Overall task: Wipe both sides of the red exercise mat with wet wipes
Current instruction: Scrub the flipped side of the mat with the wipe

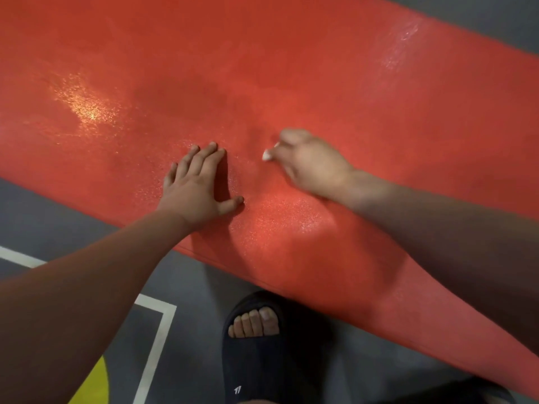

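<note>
The floor (58, 217) was dark grey, with a white painted line (151, 345) turning a corner at near left and a yellow patch (93, 389) inside it. A black slide sandal (253, 365) stood near centre, bare toes (253, 322) showing, a small white mark (237, 390) at its near end. A dark blurred shape (472, 392) lay near right
</note>
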`<state>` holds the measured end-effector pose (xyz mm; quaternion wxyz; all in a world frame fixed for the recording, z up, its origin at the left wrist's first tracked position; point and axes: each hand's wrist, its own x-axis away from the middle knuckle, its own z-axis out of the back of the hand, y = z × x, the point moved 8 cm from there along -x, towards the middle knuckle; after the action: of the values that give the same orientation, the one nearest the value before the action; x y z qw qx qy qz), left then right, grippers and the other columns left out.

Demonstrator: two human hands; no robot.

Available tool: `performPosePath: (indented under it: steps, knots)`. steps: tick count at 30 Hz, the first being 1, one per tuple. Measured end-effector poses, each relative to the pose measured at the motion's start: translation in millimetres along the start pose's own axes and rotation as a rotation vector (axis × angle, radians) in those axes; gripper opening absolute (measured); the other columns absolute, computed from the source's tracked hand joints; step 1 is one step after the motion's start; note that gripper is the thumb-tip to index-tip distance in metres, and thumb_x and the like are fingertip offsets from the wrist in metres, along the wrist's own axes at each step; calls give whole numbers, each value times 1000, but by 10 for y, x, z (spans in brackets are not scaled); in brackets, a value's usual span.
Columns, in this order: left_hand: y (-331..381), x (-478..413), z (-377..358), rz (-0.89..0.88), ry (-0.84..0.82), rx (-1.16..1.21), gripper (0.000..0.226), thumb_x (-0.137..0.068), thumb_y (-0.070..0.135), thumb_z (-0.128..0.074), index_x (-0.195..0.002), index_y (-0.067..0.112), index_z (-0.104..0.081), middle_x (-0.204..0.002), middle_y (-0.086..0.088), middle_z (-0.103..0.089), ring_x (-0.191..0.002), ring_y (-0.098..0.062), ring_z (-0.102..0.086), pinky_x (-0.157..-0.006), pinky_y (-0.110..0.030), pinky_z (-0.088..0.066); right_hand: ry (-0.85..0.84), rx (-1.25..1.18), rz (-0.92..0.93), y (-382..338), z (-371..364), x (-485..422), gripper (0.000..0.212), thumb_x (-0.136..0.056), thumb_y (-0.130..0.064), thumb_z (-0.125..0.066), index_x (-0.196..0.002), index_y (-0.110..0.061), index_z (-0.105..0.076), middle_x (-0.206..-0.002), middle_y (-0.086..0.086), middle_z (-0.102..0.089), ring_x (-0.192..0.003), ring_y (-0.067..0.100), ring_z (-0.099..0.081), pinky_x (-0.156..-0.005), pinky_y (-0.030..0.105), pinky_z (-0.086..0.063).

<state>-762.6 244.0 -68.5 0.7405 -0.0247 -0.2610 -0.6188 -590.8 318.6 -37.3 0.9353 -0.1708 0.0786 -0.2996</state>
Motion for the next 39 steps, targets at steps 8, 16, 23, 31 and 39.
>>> performPosePath:
  steps: [8, 16, 23, 31, 39]
  knots:
    - [108, 4, -11, 56, -28, -27, 104, -78, 56, -77, -161, 28, -21, -169, 8, -11, -156, -24, -4, -124, -58, -15, 223, 29, -478, 534, 133, 144, 28, -89, -9, -51, -108, -9, -71, -93, 18, -56, -82, 41, -58, -69, 44, -50]
    - [193, 198, -46, 68, -65, -75, 88, -83, 46, -73, -157, 30, -27, -165, 3, -18, -150, -30, -16, -118, -59, -26, -41, -52, -78, -164, -94, 364, 29, -91, -11, -55, -114, -14, -71, -93, 13, -55, -87, 37, -60, -75, 41, -51]
    - [224, 482, -165, -16, -134, -153, 87, -83, 42, -72, -157, 31, -28, -161, 1, -22, -144, -32, -21, -112, -58, -34, 242, -41, -506, 311, 25, 554, 23, -90, -9, -55, -104, -8, -74, -87, 19, -59, -86, 42, -58, -73, 44, -51]
    - [254, 658, -253, 9, -146, -131, 84, -88, 36, -68, -160, 26, -24, -162, -3, -19, -143, -36, -20, -118, -52, -30, -151, -93, -23, -810, -372, 992, 29, -91, -8, -57, -117, -14, -69, -101, 7, -58, -99, 29, -56, -85, 41, -52]
    - [230, 876, -394, 4, -172, -152, 88, -89, 38, -68, -161, 26, -20, -163, -4, -17, -142, -38, -22, -118, -52, -29, 234, -54, -646, -58, -97, 1136, 28, -90, -5, -53, -111, -8, -72, -95, 20, -56, -90, 43, -58, -74, 43, -46]
